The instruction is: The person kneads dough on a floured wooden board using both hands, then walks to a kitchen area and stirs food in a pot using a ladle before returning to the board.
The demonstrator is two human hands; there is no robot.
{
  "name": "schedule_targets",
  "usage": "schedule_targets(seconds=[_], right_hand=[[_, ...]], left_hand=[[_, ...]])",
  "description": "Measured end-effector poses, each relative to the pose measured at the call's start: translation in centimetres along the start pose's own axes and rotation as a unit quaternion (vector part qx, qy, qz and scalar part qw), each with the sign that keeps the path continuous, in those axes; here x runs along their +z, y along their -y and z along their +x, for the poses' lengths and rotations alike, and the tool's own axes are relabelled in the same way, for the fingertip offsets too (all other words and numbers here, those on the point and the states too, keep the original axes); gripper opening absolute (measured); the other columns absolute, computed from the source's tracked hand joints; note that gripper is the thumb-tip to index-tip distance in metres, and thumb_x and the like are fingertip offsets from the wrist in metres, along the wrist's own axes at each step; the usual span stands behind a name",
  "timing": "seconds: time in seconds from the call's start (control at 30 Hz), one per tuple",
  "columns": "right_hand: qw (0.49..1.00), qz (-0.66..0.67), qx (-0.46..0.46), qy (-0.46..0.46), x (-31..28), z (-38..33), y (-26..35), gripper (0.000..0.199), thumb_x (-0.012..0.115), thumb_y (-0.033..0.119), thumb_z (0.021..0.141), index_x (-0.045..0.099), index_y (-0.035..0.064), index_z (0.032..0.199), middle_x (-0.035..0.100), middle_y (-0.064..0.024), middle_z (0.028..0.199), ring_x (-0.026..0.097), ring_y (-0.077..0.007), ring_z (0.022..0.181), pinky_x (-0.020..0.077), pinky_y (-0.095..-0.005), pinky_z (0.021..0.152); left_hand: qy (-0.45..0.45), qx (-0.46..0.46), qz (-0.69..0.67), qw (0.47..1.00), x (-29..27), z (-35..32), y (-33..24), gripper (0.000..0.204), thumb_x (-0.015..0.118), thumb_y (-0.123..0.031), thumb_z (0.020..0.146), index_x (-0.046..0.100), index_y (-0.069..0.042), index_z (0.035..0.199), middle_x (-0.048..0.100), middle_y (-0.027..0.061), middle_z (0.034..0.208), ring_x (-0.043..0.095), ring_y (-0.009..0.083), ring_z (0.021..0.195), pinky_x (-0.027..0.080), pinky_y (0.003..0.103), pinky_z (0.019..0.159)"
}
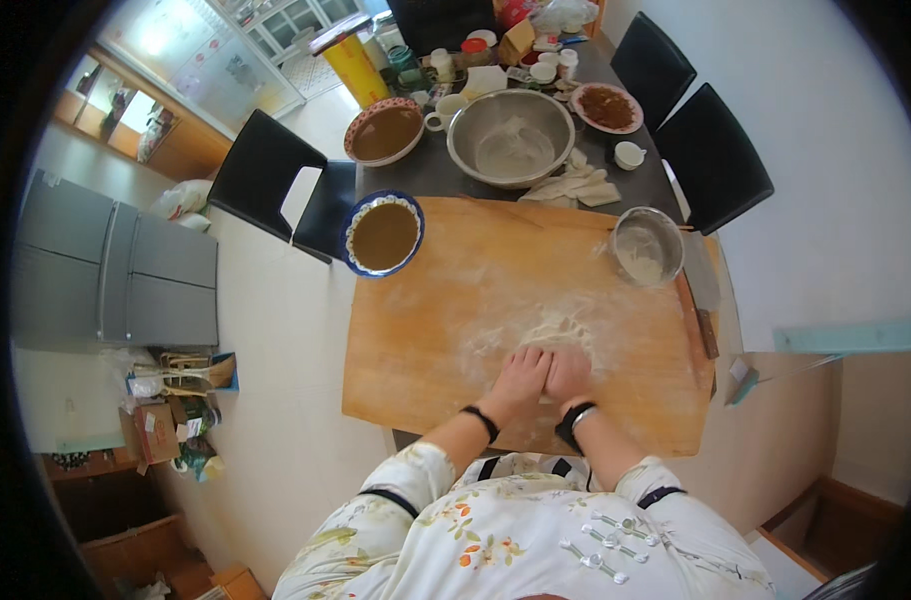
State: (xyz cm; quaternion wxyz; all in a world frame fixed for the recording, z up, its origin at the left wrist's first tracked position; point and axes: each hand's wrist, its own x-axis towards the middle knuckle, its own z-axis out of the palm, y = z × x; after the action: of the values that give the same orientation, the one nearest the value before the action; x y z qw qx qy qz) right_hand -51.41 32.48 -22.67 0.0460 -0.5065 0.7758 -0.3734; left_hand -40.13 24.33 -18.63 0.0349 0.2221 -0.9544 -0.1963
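My left hand (521, 374) and my right hand (568, 371) press down side by side on the near middle of a large wooden board (435, 330). Their fingers are bent and closed, the left ones lying against the right hand. Under them is dough, almost wholly covered by my hands; only a pale bit shows at the edge. Just beyond my knuckles lies a scattered patch of loose flour (563, 328), and a thin dusting spreads over the wood around it.
A blue-rimmed bowl of brown liquid (383, 236) stands at the board's left corner, a floury metal bowl (647, 247) at its right. Behind are a large metal basin (510, 140), a cloth (580, 187) and a pink-rimmed bowl (383, 132). A knife (707, 335) lies along the right edge.
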Motion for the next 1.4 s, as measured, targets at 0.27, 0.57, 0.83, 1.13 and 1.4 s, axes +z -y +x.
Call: schedule_targets(seconds=[0.27,0.57,0.83,1.13,1.4], right_hand=[[0.978,0.056,0.177,0.096,-1.6,5.5,-0.2,0.021,0.051,0.022,0.094,0.063,0.0046,0.093,0.067,-0.0204,0.091,0.059,-0.0437,0.084,0.0485,-0.0514,0.073],[0.999,-0.034,-0.034,0.023,-0.8,-0.1,1.6,0.012,0.06,0.015,0.084,0.065,0.0125,0.094,0.064,-0.011,0.091,0.059,-0.0341,0.091,0.0461,-0.0456,0.077],[0.974,0.136,0.158,0.086,1.3,6.6,-3.9,0.02,0.059,0.016,0.088,0.07,0.0061,0.101,0.067,-0.0157,0.094,0.061,-0.0372,0.099,0.0498,-0.0461,0.084],[0.982,-0.152,-0.028,-0.105,-1.9,2.0,-3.7,0.03,0.07,0.021,0.084,0.064,0.0037,0.108,0.062,-0.0166,0.098,0.061,-0.0381,0.091,0.0508,-0.0443,0.081],[0.992,0.126,0.025,-0.014,-3.3,-1.9,7.9,0.032,0.071,0.016,0.083,0.059,0.0048,0.11,0.06,-0.0156,0.097,0.058,-0.0362,0.095,0.0469,-0.0432,0.086]], left_hand=[[0.159,-0.111,-0.03,0.981,-4.6,4.4,-0.5,0.062,0.073,-0.03,0.08,0.049,-0.007,0.132,0.055,0.0169,0.126,0.054,0.0376,0.119,0.041,0.051,0.1],[0.007,-0.047,0.056,0.997,2.7,-2.4,0.0,0.065,0.072,-0.029,0.072,0.053,-0.006,0.13,0.056,0.015,0.126,0.05,0.032,0.124,0.043,0.048,0.099],[0.141,-0.176,0.018,0.974,-3.2,5.4,-0.6,0.065,0.077,-0.046,0.077,0.056,-0.006,0.123,0.063,0.0136,0.12,0.06,0.0334,0.113,0.05,0.047,0.089],[0.167,-0.161,-0.111,0.966,-2.2,5.0,-0.3,0.055,0.077,-0.032,0.08,0.057,-0.002,0.121,0.065,0.0189,0.118,0.062,0.0372,0.111,0.051,0.044,0.092],[0.001,-0.057,-0.316,0.947,0.7,-5.8,3.2,0.044,0.071,-0.012,0.08,0.058,-0.009,0.122,0.064,0.016,0.116,0.061,0.0369,0.109,0.05,0.044,0.091]])
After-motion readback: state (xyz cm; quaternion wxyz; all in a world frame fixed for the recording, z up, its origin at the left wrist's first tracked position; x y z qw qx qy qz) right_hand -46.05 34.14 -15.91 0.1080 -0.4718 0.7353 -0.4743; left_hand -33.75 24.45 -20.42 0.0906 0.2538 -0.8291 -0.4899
